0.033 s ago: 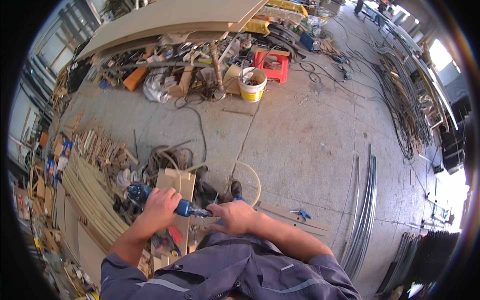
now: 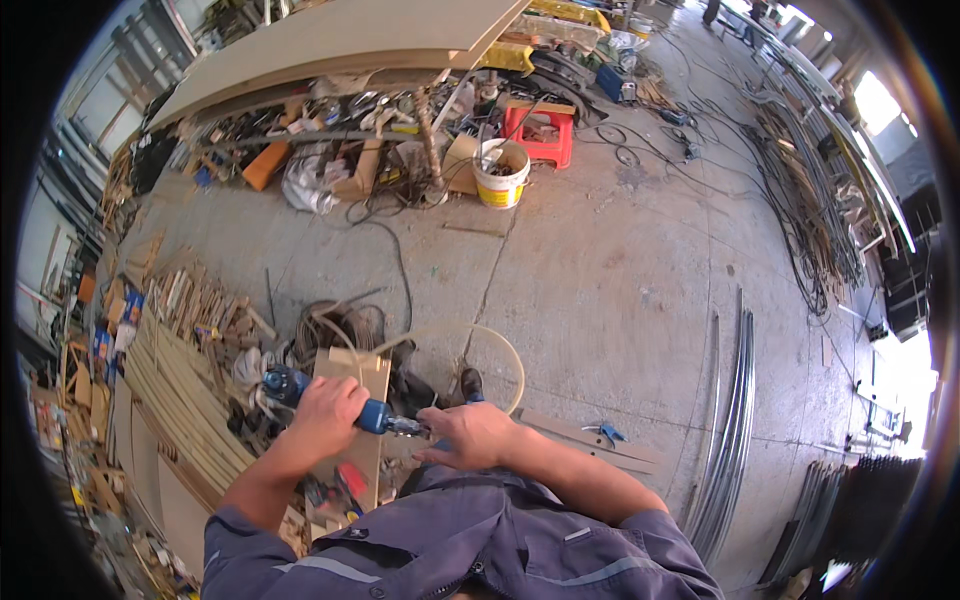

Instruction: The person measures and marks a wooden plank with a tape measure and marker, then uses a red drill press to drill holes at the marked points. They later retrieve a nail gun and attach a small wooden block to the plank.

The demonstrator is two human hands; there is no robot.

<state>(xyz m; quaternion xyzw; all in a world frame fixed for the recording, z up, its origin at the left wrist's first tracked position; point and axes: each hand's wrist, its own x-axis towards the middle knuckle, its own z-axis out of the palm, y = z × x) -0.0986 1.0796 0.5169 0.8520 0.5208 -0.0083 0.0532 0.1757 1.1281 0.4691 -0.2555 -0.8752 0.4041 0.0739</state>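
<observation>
My left hand [image 2: 331, 411] is wrapped around the body of a blue cordless drill [image 2: 372, 416], held crosswise in front of my waist. The drill's metal chuck [image 2: 405, 427] points right, toward my other hand; its dark blue rear end [image 2: 284, 384] sticks out to the left. My right hand [image 2: 470, 435] has thumb and fingers closed at the chuck's front tip. Whatever is pinched there is hidden by the fingers. Below the drill lies a long light board [image 2: 360, 375], with red-handled tools [image 2: 352, 478] on it near my body.
A pale hose [image 2: 515, 360] loops beside my shoe [image 2: 472, 382]. Metal tubes [image 2: 735, 400] and a small blue tool [image 2: 608, 432] lie to the right. Wooden strips [image 2: 185, 390] are stacked at left. Farther off stand a white bucket [image 2: 500, 190] and a red stool [image 2: 560, 155], near cables.
Hardly anything differs. The drill and my left hand sit very slightly farther right, and the right hand keeps its place at the chuck's tip.
</observation>
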